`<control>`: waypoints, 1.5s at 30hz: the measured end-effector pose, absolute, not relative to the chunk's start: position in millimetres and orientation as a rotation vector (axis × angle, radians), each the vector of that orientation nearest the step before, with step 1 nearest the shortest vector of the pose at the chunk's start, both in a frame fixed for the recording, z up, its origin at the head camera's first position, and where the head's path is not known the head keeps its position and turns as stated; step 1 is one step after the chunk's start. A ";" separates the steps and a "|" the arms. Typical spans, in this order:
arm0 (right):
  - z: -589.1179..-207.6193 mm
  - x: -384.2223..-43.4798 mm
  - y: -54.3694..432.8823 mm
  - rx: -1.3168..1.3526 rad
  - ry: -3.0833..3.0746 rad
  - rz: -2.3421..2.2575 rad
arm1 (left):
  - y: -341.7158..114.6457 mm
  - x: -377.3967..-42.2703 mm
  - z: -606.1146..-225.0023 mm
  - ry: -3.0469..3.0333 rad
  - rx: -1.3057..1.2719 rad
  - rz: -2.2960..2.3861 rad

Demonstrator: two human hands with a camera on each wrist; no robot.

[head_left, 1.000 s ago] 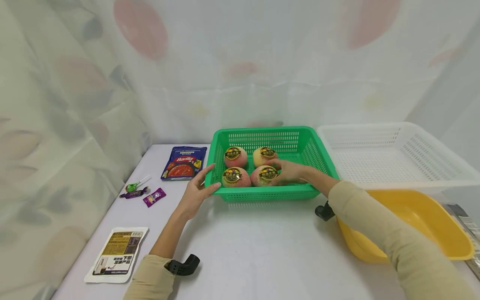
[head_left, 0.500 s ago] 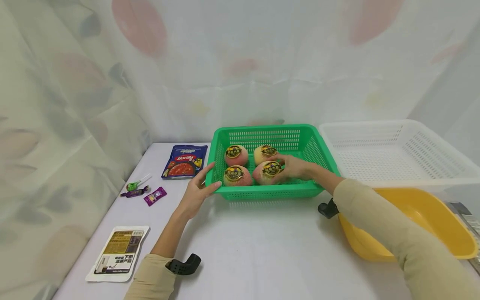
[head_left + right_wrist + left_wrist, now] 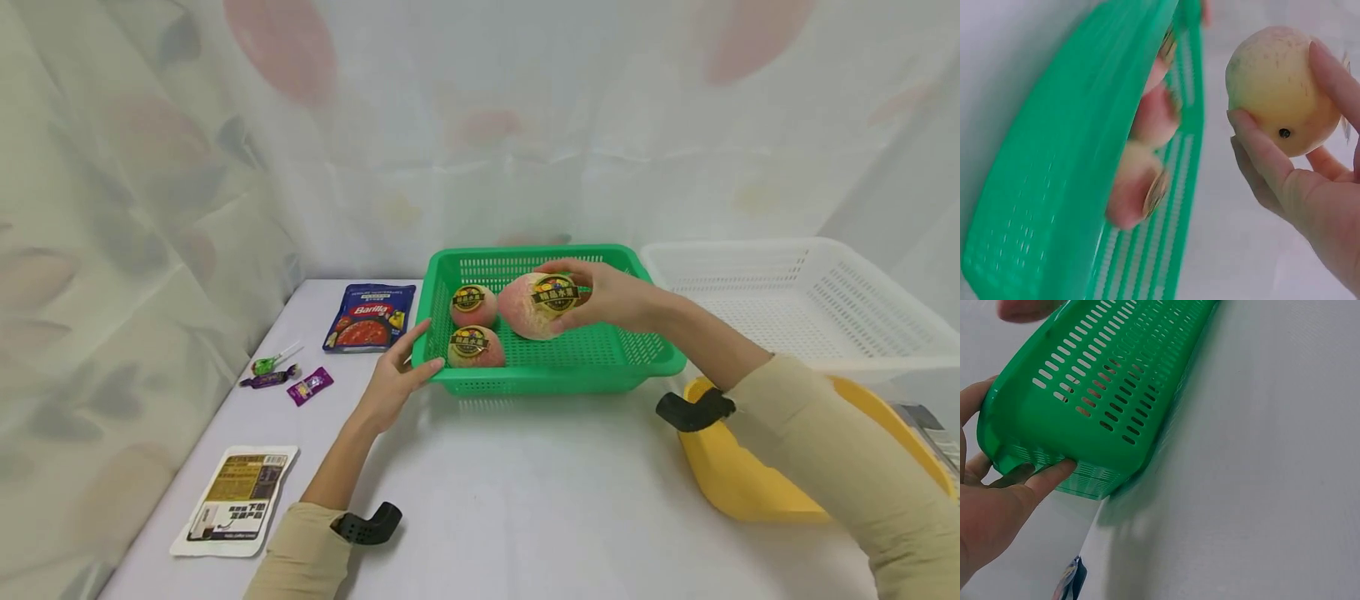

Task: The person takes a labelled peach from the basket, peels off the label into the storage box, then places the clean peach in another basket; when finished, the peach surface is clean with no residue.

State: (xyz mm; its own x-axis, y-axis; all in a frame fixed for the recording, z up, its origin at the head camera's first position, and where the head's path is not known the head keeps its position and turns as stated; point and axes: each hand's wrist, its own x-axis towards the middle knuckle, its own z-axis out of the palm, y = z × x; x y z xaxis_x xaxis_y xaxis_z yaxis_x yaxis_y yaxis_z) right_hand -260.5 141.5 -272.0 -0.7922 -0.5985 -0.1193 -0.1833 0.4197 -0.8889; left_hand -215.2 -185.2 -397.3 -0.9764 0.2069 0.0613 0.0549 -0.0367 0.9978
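Observation:
My right hand (image 3: 611, 296) grips a pink and yellow peach (image 3: 528, 308) with a black and gold label, raised over the green basket (image 3: 540, 379). Seen from the right wrist, thumb and fingers wrap the held peach (image 3: 1279, 87), whose small dark stem spot faces the camera. Two labelled peaches, one rear (image 3: 472, 308) and one front (image 3: 477, 348), sit at the basket's left end. A third peach (image 3: 1132, 187) shows inside in the right wrist view but is hidden in the head view. My left hand (image 3: 386, 387) holds the basket's left front corner, thumb (image 3: 1054, 478) against its wall.
A white basket (image 3: 885, 364) and a yellow basin (image 3: 738, 475) stand at right. On the left lie a blue Barilla pouch (image 3: 370, 318), a lollipop (image 3: 266, 365), two purple-wrapped candies (image 3: 310, 386) and a white-edged packet (image 3: 236, 502). A patterned curtain (image 3: 450, 125) closes the back.
The right hand has lifted the front right peach up out of its place and toward the camera, hiding the one behind. The left hand stays at the basket corner.

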 end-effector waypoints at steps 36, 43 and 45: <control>-387.1 -143.4 148.5 -0.619 2.288 -1.298 | -196.8 -189.2 -355.6 2.433 0.213 2.316; -388.7 -138.5 153.9 -0.567 2.310 -1.286 | -157.6 -157.5 -327.4 2.189 0.619 2.533; -389.0 -137.2 155.7 -0.563 2.307 -1.289 | -142.9 -149.4 -328.2 2.057 0.734 2.498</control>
State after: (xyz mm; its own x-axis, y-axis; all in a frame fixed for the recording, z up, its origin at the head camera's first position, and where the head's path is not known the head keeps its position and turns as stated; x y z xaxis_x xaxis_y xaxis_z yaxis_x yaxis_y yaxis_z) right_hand -137.2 155.7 -389.0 -0.8223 -0.5419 -0.1738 -0.1363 0.4840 -0.8644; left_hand -149.4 -142.9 -328.2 -0.8874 0.1399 0.4393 0.4043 -0.2218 0.8873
